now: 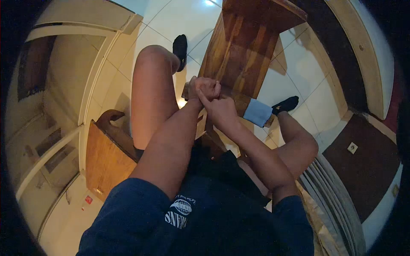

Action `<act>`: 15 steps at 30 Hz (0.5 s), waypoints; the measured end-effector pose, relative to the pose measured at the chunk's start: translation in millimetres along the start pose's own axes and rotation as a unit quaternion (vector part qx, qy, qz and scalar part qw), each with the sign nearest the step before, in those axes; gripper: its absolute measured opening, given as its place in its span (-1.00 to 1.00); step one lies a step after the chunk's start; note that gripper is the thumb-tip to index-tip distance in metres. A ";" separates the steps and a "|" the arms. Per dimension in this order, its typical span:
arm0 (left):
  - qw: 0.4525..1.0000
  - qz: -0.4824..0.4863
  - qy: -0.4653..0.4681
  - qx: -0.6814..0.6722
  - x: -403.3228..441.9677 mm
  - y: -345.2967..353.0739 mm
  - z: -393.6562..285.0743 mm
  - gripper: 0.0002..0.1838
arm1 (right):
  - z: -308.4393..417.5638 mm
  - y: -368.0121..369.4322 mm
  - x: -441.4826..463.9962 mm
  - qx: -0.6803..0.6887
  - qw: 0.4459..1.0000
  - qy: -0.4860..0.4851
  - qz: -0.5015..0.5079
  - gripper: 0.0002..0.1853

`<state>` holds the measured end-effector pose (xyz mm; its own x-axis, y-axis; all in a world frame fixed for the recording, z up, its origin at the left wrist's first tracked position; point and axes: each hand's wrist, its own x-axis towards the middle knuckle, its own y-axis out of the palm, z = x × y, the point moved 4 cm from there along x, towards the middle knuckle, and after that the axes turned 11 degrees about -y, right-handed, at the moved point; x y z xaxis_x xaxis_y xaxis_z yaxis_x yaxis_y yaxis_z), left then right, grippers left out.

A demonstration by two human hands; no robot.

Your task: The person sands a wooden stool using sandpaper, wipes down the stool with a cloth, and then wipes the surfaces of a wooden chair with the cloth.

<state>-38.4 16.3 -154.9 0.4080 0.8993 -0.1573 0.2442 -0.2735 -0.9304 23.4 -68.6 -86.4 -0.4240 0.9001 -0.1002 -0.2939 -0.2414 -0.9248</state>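
My left hand is curled into a fist in front of my body, above the edge of a wooden bench-like piece of furniture; nothing sticks out of it. My right hand lies against the left wrist. Its index finger stretches up over the base of the left thumb, and the other fingers look folded, partly hidden from me. A folded light blue cloth rests on a wooden ledge just right of both hands.
Wooden furniture with a curved arm stands at left, beside a glass-panelled frame. My black-covered feet rest on the tiled floor, either side of the bench. At right are a dark wall panel with a socket and grey pleated fabric.
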 end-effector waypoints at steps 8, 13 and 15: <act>1.000 0.002 0.007 0.022 0.0 13.2 3.1 -0.63 | -3.1 3.5 0.6 0.006 1.000 -0.005 0.026 -0.14; 0.999 0.031 0.009 0.020 -1.7 6.9 2.4 -0.60 | -1.4 6.9 5.3 -0.023 1.000 -0.019 -0.008 -0.14; 1.000 0.015 0.012 0.011 -2.3 6.9 2.4 -0.61 | -2.7 8.9 5.3 0.000 1.000 -0.007 0.027 -0.14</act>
<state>-39.7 13.1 -161.8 0.4364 0.8822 -0.1767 0.2126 -0.2919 -0.9325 20.9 -64.9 -96.1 -0.4514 0.8804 -0.1454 -0.2692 -0.2897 -0.9185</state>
